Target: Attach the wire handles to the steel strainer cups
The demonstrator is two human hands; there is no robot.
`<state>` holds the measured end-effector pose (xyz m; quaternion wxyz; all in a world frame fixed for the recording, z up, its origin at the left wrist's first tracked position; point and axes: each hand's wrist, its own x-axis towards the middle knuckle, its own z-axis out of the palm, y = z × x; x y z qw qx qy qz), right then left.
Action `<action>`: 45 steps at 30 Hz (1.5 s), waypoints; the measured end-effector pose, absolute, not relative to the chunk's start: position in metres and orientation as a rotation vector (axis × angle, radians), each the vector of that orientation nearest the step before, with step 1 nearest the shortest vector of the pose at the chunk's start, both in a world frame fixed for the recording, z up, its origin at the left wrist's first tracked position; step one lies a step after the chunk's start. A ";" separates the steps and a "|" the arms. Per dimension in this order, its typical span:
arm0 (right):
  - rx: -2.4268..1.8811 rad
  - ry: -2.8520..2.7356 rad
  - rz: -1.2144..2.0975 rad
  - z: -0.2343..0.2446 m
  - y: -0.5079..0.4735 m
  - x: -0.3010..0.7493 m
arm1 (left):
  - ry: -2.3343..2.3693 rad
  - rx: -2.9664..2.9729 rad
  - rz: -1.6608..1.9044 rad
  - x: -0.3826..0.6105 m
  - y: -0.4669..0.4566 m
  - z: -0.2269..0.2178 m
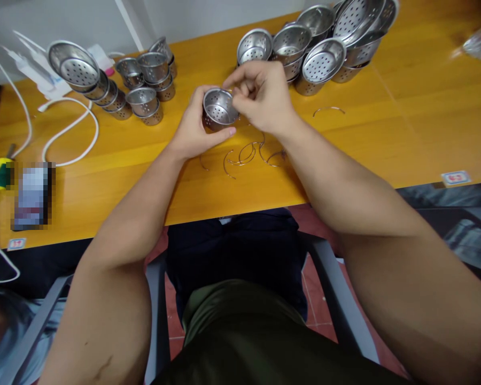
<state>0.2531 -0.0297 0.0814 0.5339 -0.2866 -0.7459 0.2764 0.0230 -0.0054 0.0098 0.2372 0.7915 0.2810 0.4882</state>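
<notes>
I've got the left hand [193, 127] wrapped round a perforated metal cup [220, 109] over the table [385, 128]; the right hand [266, 96] is curled at its right rim, can't tell if it's pinching anything. Curved wires [224, 162] lie nearer, cup stacks [154, 67] far left and right.

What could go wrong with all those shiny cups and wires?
The left hand holds a small metal cup by its side, so it might slip while the right hand works at its rim. The thin curved wires lie loose near the hands, so one could poke a finger or get brushed off the table. The tall cup stack seems to lean, so a bump might topple it.
</notes>
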 end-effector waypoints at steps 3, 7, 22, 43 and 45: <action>-0.760 -1.767 0.688 0.083 -0.035 0.247 | 0.631 2.158 1.411 0.026 -0.002 0.003; -0.802 -1.727 0.722 0.083 -0.039 0.241 | 0.750 2.114 1.423 0.031 -0.012 0.012; -0.463 -1.884 1.236 0.098 -0.040 0.271 | 0.804 1.945 1.335 0.020 -0.007 0.013; -0.495 -1.887 1.339 0.093 -0.039 0.270 | 0.766 2.146 1.316 0.010 -0.009 0.020; -0.475 -1.903 1.365 0.096 -0.040 0.272 | 0.801 2.139 1.288 0.010 -0.014 0.025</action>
